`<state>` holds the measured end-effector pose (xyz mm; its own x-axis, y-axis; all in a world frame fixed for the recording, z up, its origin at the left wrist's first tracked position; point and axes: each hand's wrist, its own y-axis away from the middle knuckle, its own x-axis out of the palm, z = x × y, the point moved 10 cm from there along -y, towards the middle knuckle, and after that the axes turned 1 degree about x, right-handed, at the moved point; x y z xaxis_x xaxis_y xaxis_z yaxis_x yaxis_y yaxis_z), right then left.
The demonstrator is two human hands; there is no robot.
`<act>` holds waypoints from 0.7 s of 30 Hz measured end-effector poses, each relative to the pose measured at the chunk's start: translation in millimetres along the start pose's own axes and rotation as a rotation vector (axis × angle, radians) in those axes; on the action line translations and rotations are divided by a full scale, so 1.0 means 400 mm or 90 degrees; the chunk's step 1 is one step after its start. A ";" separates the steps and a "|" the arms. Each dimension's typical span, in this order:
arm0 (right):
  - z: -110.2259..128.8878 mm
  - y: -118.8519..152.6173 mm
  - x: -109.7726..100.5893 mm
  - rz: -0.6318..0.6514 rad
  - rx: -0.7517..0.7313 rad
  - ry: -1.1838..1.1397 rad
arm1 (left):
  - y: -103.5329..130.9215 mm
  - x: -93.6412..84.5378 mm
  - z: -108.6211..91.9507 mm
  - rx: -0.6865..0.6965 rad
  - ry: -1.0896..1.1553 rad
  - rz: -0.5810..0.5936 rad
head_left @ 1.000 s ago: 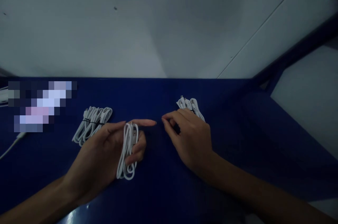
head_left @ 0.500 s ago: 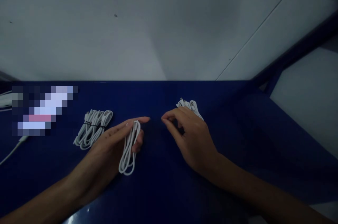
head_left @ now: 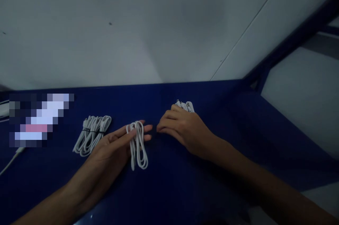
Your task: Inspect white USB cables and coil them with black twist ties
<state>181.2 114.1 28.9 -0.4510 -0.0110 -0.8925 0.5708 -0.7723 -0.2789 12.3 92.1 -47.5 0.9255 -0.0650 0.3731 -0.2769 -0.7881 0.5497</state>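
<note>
A pale grey wall (head_left: 159, 23) is filling the upper part of the view, and below it a blue table (head_left: 169, 189) is spreading beneath everything else. A blue beam (head_left: 291, 37) is slanting up along the right side. The right hand (head_left: 185, 129) is reaching in over the table, back uppermost, its thumb and fingers drawn together at the tips; whether they are gripping anything cannot be told. The left hand (head_left: 113, 151) is pinching a coiled white cable near its upper end, the thumb lying across the loops and the fingertips extending past them toward the right hand, a gap separating the two. A pixelated bright patch (head_left: 47, 115) is showing at far left. Beside the left hand, a row of coiled cables (head_left: 91, 135) is lying on the table. The coiled white cable (head_left: 140, 147) itself is hanging with its loops downward, between the two hands but nearer the left. More white coils (head_left: 184, 106) are lying just beyond the right hand, which is partly hiding them. A white cord (head_left: 10, 163) is trailing from below the pixelated patch toward the left edge. Black ties (head_left: 87, 130) are binding the left row.
</note>
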 end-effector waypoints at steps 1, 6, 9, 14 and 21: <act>-0.002 0.000 -0.004 -0.002 -0.008 0.004 | 0.001 0.006 -0.004 0.004 0.004 0.011; 0.001 0.007 -0.043 -0.102 -0.010 -0.062 | 0.005 0.034 -0.014 0.031 -0.004 0.070; 0.000 0.015 -0.058 -0.178 0.031 -0.194 | 0.012 0.055 -0.016 0.060 -0.014 0.116; -0.004 0.022 -0.013 -0.151 0.140 -0.437 | 0.027 0.081 -0.014 0.076 -0.037 0.158; 0.008 0.028 0.020 -0.106 0.207 -0.578 | 0.039 0.091 -0.036 0.125 -0.073 0.177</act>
<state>181.7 103.5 19.8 -0.9432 -0.2650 -0.2003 0.2960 -0.9442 -0.1444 37.8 86.1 -14.7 0.8478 -0.3530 0.3957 -0.4775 -0.8327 0.2802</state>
